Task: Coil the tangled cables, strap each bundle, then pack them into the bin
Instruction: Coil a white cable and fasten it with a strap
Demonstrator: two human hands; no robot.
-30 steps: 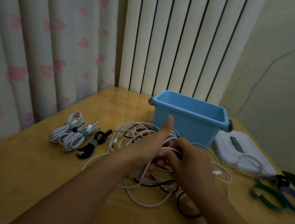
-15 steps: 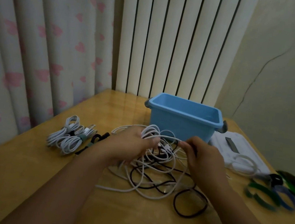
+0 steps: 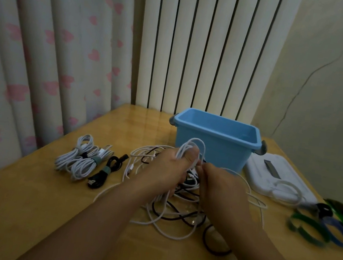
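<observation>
A tangle of white and black cables [image 3: 173, 213] lies on the wooden table [image 3: 23, 208] in front of the empty blue bin [image 3: 216, 134]. My left hand [image 3: 169, 169] grips several white cable loops [image 3: 192, 148] that stick up above its fingers. My right hand [image 3: 222, 187] pinches the same white cable right beside the left thumb. Two strapped white bundles [image 3: 80, 160] and one strapped black bundle [image 3: 105, 170] rest at the left. Green and blue straps [image 3: 320, 228] lie at the right.
A white bin lid [image 3: 278, 178] with a loose white cable loop on it lies right of the bin. Curtains and vertical blinds stand behind the table. A dark object sits at the far right table edge.
My left hand has closed round a growing coil of white loops. My right hand moved away along the cable, then came back next to the left thumb.
</observation>
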